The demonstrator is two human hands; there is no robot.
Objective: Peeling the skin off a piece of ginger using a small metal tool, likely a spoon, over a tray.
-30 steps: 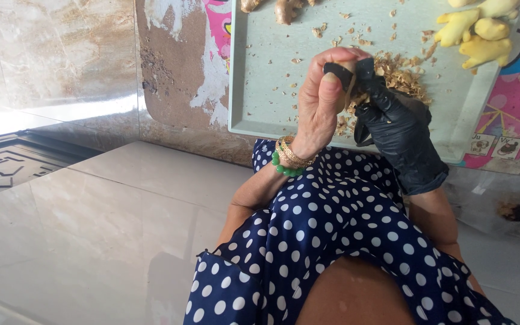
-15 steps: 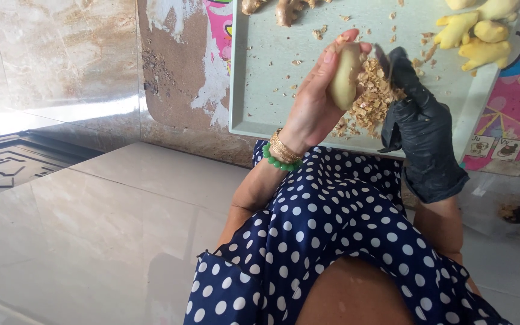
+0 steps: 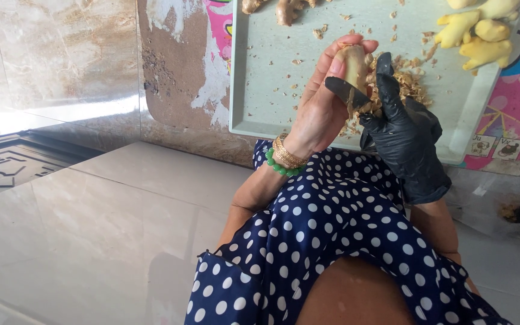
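Ginger root [image 3: 354, 63] pinched in bare left hand [image 3: 320, 108]; gloved right hand [image 3: 404, 135] clenches knife [image 3: 347, 93]. Looks light, firm, knobbly, probably slippery where peeled; grip unpeeled end.

Peel scraps [image 3: 405, 84] on tray [image 3: 272, 90], beside peeled ginger [image 3: 476, 30]

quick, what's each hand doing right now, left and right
Left hand: bare, closed around a piece of ginger.
Right hand: in a black glove, closed on a dark-bladed knife laid against the ginger.
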